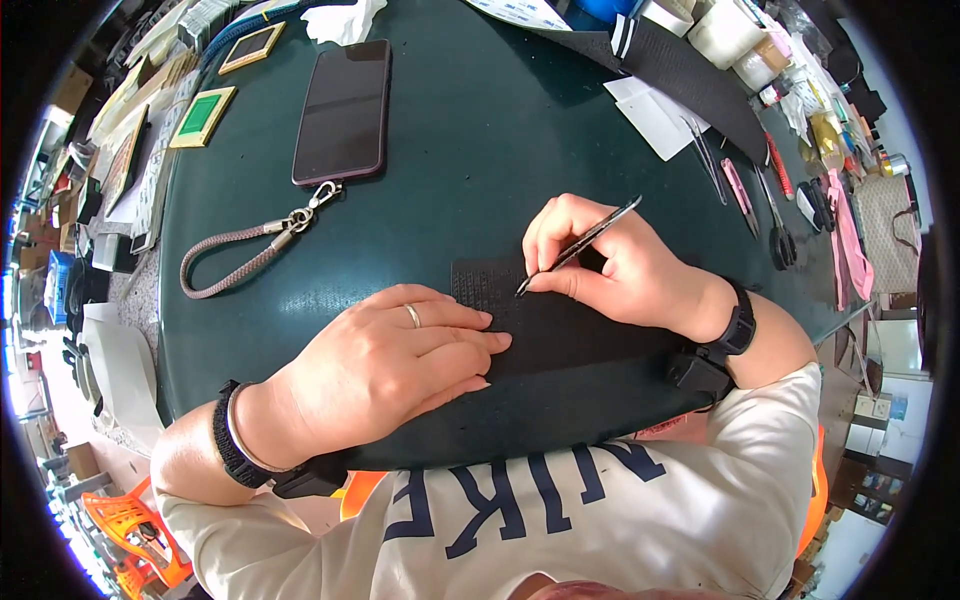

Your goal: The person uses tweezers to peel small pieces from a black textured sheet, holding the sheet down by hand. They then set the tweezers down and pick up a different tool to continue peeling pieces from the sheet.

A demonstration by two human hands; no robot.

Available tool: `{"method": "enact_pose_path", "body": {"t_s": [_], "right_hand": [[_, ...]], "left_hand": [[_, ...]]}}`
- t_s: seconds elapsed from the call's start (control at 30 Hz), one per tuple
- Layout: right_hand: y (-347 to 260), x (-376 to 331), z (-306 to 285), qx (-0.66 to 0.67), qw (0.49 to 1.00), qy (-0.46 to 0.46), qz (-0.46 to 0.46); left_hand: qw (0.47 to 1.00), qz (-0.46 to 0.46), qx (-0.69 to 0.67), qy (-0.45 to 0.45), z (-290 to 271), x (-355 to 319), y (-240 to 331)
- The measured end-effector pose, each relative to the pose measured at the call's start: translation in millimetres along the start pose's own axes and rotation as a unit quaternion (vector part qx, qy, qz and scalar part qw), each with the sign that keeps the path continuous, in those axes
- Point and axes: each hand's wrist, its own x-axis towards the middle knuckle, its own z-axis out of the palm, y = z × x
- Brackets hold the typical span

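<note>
A black sheet (560,340) with rows of small raised marks at its left end lies on the dark green table before me. My left hand (390,355) rests flat on the sheet's left part, fingers stretched out to the right, a ring on one of them. In my right hand (610,255) is a pair of tweezers (590,238), pinched between thumb and fingers and tilted. Their tips point down at the sheet, close to the small marks. Whether the tips grip anything is too small to tell.
A smartphone (343,115) with a braided wrist strap (235,262) lies at the far left, near two small framed plates. On the right are more tweezers (706,160), a pink-handled tool (740,198), scissors (780,230), white paper (655,118) and a black strip (690,85).
</note>
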Motion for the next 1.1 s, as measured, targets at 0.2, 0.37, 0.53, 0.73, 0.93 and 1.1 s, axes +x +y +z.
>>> {"method": "enact_pose_path", "body": {"t_s": [0.2,0.37,0.53,0.73,0.93,1.1], "right_hand": [[1.5,0.3,0.3,0.136,0.989,0.035,0.044],[0.5,1.3,2.5,0.027,0.999,0.018,0.019],[2.5,0.5,0.6,0.083,0.995,0.011,0.054],[-3.0,1.4,5.5,0.024,0.999,0.018,0.025],[-1.2,1.9,3.1,0.048,0.998,0.014,0.047],[-2.7,1.6,4.4,0.042,0.999,0.016,0.023]], "left_hand": [[1.000,-0.001,0.003,-0.003,-0.8,-0.3,-0.1],[1.000,-0.002,-0.004,0.004,0.8,-1.4,-1.3],[1.000,-0.005,-0.010,0.011,1.7,-1.6,-1.0],[1.000,0.011,-0.003,0.012,1.1,-1.0,-2.5],[1.000,0.006,-0.005,0.016,1.8,-2.1,-3.6],[1.000,0.016,-0.008,0.018,2.9,-1.2,-4.4]]}}
